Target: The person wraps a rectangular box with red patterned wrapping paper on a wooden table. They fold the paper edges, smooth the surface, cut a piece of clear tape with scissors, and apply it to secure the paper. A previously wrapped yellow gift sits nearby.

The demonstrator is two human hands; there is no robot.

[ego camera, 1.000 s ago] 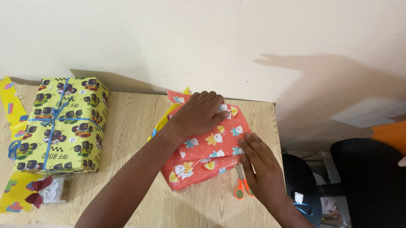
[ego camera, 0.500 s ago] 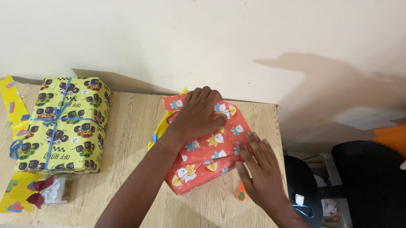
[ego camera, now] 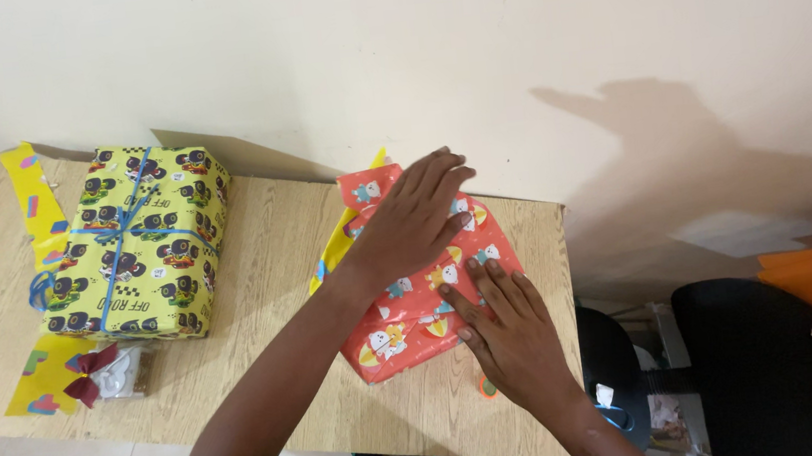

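Both palms pressing flat, nothing grasped: left hand [ego camera: 412, 219] pinning the red-wrapped parcel's [ego camera: 404, 304] far fold, right hand [ego camera: 508, 333] flattening its near right edge on the wooden table [ego camera: 260, 273].

Both hands [ego camera: 415, 222] flat on red parcel [ego camera: 404, 309], seemingly pressing.

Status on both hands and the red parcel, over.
Left hand flat on the far end of the red wrapped parcel. Right hand flat on its near edge. Orange scissors mostly hidden under right hand. Yellow wrapped box apart, left.
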